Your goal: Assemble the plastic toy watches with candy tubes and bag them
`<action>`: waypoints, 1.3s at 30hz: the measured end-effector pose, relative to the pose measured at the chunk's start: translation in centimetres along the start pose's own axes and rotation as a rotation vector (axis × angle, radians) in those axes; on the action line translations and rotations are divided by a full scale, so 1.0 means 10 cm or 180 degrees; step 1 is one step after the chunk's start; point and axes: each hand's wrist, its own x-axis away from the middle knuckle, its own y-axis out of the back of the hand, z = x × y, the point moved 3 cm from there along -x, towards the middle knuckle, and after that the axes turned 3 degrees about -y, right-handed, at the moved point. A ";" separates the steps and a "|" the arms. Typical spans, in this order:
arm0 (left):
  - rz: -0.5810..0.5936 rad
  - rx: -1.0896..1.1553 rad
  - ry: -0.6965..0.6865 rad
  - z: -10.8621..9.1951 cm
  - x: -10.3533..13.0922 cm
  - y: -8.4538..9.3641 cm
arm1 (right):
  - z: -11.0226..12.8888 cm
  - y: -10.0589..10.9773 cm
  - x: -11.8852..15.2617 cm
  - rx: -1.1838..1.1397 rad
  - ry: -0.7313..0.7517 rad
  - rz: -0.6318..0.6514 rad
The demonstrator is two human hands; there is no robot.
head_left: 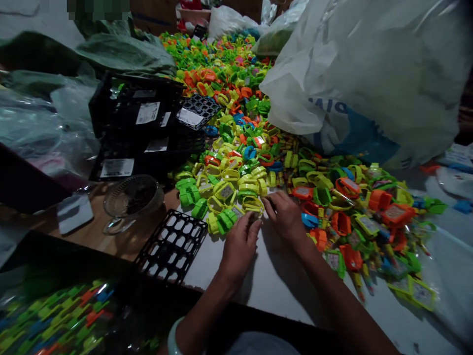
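At the near edge of a heap of plastic toy watches, a yellow toy watch (253, 203) lies between my two hands. My left hand (241, 241) is closed, with thumb and fingers pinched at its near side. My right hand (284, 217) has curled fingers, their tips at the watch's right end; the exact grip is partly hidden. Green toy watches (226, 220) and other yellow ones lie just left of and beyond my fingers. To the right of my right hand spreads a mixed pile with orange toy watches (342, 223) and thin, pencil-like pieces.
A black grid tray (172, 246) lies left of my left hand, beside a clear glass cup (158, 197) with dark contents. Stacked black trays (129, 116) with white labels stand behind. A large white plastic bag (369, 74) bulges at right. More watches (55, 315) lie lower left.
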 end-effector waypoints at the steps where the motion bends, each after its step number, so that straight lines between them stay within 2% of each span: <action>1: -0.0019 -0.0051 -0.0094 0.01 -0.01 -0.03 | -0.02 -0.03 -0.04 0.0082 -0.0048 0.0144; 4: 0.0008 -0.0113 -0.0049 0.03 -0.01 -0.05 | -0.07 -0.11 -0.16 0.0259 -0.0076 0.0591; 6: 0.0027 -0.0126 0.0083 0.02 0.02 -0.03 | -0.03 -0.07 -0.16 0.0223 -0.0118 0.0400; 8: -0.0088 -0.0174 -0.0012 -0.02 0.06 0.01 | 0.06 -0.01 -0.04 0.0034 -0.0124 -0.0041; 10: -0.0269 -0.0286 -0.0312 -0.07 0.08 0.04 | 0.18 0.04 0.15 -0.0234 -0.0041 -0.0283; 12: -0.0477 -0.0395 -0.0566 -0.09 0.09 0.07 | 0.29 0.03 0.35 -0.0542 0.0059 -0.0192; 15: -0.0670 -0.0470 -0.0620 -0.11 0.07 0.16 | 0.37 0.02 0.55 -0.1064 0.0107 0.0144; 18: -0.0441 -0.0621 -0.0439 -0.10 0.05 0.27 | 0.33 0.07 0.63 -0.1442 0.0087 0.0376; 21: -0.0115 -0.0913 -0.0355 -0.11 0.08 0.35 | 0.24 0.15 0.66 -0.2080 -0.0228 0.0630; 24: 0.0094 -0.1011 -0.0460 -0.11 0.15 0.35 | 0.16 0.22 0.67 -0.2500 -0.0576 0.0577; 26: 0.0196 -0.1095 -0.0517 -0.11 0.18 0.32 | 0.14 0.25 0.67 -0.2540 -0.0583 0.0548; 29: 0.0314 -0.1258 -0.0601 -0.10 0.20 0.28 | 0.14 0.25 0.69 -0.2452 -0.0388 0.0842; 31: 0.0390 -0.1264 -0.0671 -0.11 0.20 0.27 | 0.14 0.25 0.71 -0.2113 -0.0281 0.0936; 34: 0.0507 -0.1318 -0.0738 -0.12 0.20 0.25 | 0.16 0.28 0.73 -0.1638 -0.0058 0.0798; 39: 0.0657 -0.1491 -0.0640 -0.12 0.20 0.22 | 0.19 0.29 0.73 -0.1316 0.0455 0.0628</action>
